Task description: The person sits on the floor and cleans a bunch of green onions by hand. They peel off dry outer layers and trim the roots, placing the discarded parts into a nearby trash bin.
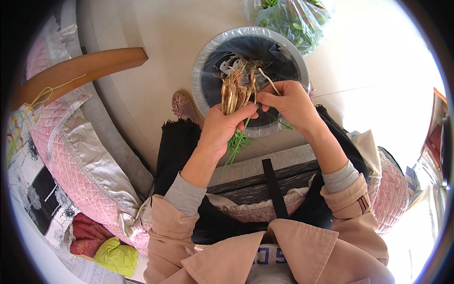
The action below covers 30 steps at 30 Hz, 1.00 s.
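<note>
My left hand point(228, 122) is closed around a bunch of thin spring onions point(232, 94), their brown roots pointing away from me. Green leaves point(238, 141) hang out below that fist. Over the same bin, my right hand point(289, 101) has one pale, cleaner stalk point(268, 81) between its fingers, with a green end trailing beneath. Its thumb and fingertips also come up against a stalk at the bunch's right side; whether they grip it I cannot tell. Under both hands stands a round grey bin point(197, 76) lined with a clear bag, with root scraps and crumpled packaging inside.
Beyond the bin, a clear plastic bag point(292, 26) of green vegetables lies on the tiled floor point(170, 32). A curved wooden armrest point(106, 64) juts in from the left above a pink quilted sofa cover point(88, 170). A yellow-green cloth point(116, 256) lies at lower left.
</note>
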Available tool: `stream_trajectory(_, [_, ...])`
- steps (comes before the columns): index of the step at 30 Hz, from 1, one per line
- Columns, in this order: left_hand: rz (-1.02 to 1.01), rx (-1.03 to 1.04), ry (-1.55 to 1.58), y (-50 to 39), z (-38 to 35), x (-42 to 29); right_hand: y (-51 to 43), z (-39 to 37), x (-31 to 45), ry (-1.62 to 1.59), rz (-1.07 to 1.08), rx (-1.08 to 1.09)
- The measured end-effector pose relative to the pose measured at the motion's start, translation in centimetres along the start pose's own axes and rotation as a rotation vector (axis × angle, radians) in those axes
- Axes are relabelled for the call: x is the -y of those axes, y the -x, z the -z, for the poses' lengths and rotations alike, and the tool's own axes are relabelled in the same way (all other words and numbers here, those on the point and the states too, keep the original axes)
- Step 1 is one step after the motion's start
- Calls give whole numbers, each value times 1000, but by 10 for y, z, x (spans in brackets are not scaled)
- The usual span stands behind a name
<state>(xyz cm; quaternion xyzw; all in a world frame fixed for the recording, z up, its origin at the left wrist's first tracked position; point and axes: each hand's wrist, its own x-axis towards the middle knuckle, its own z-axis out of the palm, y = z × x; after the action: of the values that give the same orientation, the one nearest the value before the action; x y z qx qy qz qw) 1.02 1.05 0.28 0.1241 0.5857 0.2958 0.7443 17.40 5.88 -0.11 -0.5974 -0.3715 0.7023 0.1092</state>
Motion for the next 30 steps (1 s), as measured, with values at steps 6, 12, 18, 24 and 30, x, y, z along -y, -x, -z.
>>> stream_trajectory(6, [-23,36,-5,1,0,2,1,-3,-1,-29,32,-2])
stream_trajectory(12, [3,40,-38,2,0,-2,1,-4,-3,-160,37,25])
stream_trajectory(18, [-12,3,-6,3,-2,-2,1,-4,0,-151,6,15])
stream_trajectory(24, [-13,2,-30,1,2,-3,7,-1,9,-156,-12,46])
stream_trajectory(30, [1,33,-54,2,2,-3,3,-2,5,-154,44,34])
